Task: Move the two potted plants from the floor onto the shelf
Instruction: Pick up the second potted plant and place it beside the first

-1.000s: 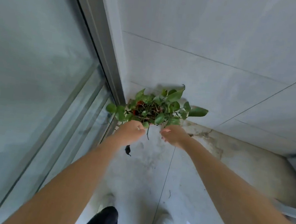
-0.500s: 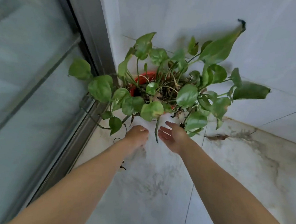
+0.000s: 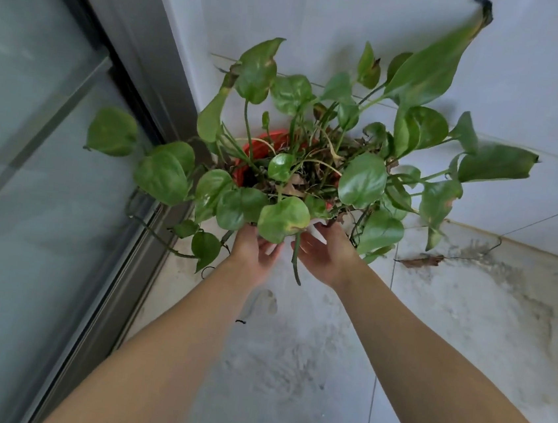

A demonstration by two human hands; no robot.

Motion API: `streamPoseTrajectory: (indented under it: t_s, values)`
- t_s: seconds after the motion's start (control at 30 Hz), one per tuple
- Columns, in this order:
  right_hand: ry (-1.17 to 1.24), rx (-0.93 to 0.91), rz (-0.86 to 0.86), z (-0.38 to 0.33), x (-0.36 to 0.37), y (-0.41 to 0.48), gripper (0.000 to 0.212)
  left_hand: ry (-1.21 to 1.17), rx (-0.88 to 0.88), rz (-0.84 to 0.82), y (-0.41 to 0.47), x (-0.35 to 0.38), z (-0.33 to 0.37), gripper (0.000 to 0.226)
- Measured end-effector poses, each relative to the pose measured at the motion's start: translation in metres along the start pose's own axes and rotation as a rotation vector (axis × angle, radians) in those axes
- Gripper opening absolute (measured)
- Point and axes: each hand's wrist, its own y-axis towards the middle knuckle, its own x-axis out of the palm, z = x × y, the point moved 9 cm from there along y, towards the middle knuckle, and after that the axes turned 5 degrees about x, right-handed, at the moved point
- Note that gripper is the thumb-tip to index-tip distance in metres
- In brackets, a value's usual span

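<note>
A leafy green potted plant [image 3: 361, 180] in a red pot [image 3: 261, 140] stands on the floor in the corner between wall and glass door. Only part of the pot's red rim shows through the leaves. My left hand [image 3: 254, 250] and my right hand [image 3: 324, 254] reach in side by side at the plant's near side, palms turned toward each other, fingers apart. Their fingertips go under the lowest leaves, so I cannot tell whether they touch the pot. Only this one plant is in view, and no shelf is.
A sliding glass door with a grey metal frame [image 3: 141, 69] runs along the left. White tiled wall [image 3: 324, 26] stands behind the plant. The stained pale floor [image 3: 288, 367] stretches toward me, with a dry brown leaf [image 3: 420, 260] right of the plant.
I have come much closer and lower, so the plant fills more of the view. Both hands have moved in under its near leaves and opened wider.
</note>
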Motion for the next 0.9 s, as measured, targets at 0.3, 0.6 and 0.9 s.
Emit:
streamPoseTrajectory:
  t_s: [0.3, 0.6, 0.9]
  values:
    - [0.010, 0.063, -0.100, 0.006, 0.005, 0.002, 0.021, -0.053, -0.011, -0.033, 0.006, 0.001, 0.001, 0.009]
    - [0.050, 0.058, -0.209, 0.002, 0.003, -0.003, 0.022, -0.075, -0.018, -0.075, -0.005, 0.009, 0.001, 0.025]
    - [0.056, 0.038, -0.271, -0.010, -0.012, -0.026, 0.017, 0.056, -0.086, -0.203, -0.027, 0.020, -0.012, 0.018]
